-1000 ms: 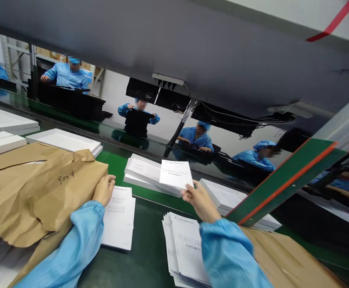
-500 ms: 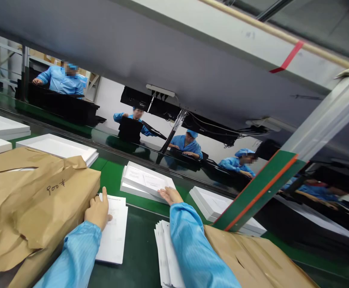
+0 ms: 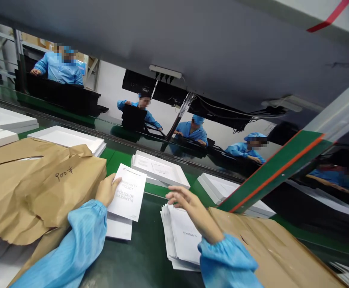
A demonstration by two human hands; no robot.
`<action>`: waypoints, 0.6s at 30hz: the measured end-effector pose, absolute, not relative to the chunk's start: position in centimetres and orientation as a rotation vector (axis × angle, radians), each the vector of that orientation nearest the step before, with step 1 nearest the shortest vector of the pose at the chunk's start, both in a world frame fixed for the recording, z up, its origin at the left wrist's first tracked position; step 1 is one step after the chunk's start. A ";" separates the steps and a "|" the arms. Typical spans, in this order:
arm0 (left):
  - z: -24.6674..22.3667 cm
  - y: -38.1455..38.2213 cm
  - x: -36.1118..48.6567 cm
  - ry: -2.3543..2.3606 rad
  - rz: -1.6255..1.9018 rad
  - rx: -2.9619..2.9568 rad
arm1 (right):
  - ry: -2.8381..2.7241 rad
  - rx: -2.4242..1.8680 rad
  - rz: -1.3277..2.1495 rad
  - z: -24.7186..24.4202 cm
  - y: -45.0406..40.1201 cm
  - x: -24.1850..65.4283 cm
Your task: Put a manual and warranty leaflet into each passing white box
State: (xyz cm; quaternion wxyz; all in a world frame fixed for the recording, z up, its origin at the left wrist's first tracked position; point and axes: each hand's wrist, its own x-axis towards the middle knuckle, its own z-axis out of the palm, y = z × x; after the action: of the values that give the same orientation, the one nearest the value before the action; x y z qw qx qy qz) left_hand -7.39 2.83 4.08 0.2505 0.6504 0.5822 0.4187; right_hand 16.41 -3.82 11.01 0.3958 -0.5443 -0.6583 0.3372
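My left hand is closed on the left edge of a white warranty booklet, raised and tilted above more white booklets on the dark green surface. Over a stack of white booklets on the right hovers my right hand, its fingers apart and holding nothing. Whether its fingertips touch the stack I cannot tell. Beyond both hands a white box tray with printed papers inside rests on the green belt.
Torn brown paper wrapping lies at left, and a brown paper package at right. More white trays line the belt. A slanted green post stands at right under a low grey shelf. Several co-workers sit across the line.
My left hand has lifted a warranty booklet from its pile. My right hand has drawn back from the white tray toward the right booklet stack. The view has shifted slightly.
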 end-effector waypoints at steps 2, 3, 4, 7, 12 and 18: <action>3.5 3.0 -6.8 1.361 1.241 1.596 | -1.753 -1.435 0.798 10.1 -6.3 16.6; 3.1 3.1 -6.4 1.248 1.279 1.484 | -1.777 -1.483 0.748 9.5 -7.4 17.0; 2.7 3.1 -6.0 1.147 1.302 1.355 | -1.788 -1.543 0.682 8.9 -8.4 17.6; 1.5 3.1 -4.7 0.950 1.288 0.945 | -1.778 -1.784 0.369 6.9 -11.0 19.5; 1.0 2.7 -3.5 0.926 1.217 0.676 | -1.855 -2.143 -0.126 4.4 -13.2 20.0; 0.8 2.6 -3.3 0.893 1.196 0.681 | -1.920 -2.380 -0.142 4.8 -13.7 18.8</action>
State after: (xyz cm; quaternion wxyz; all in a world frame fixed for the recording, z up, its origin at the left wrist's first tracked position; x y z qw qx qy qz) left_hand -3.30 2.60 0.76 0.6820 0.3034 0.3982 0.5332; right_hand 18.75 -13.68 4.79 0.0401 -0.7769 -0.6267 -0.0464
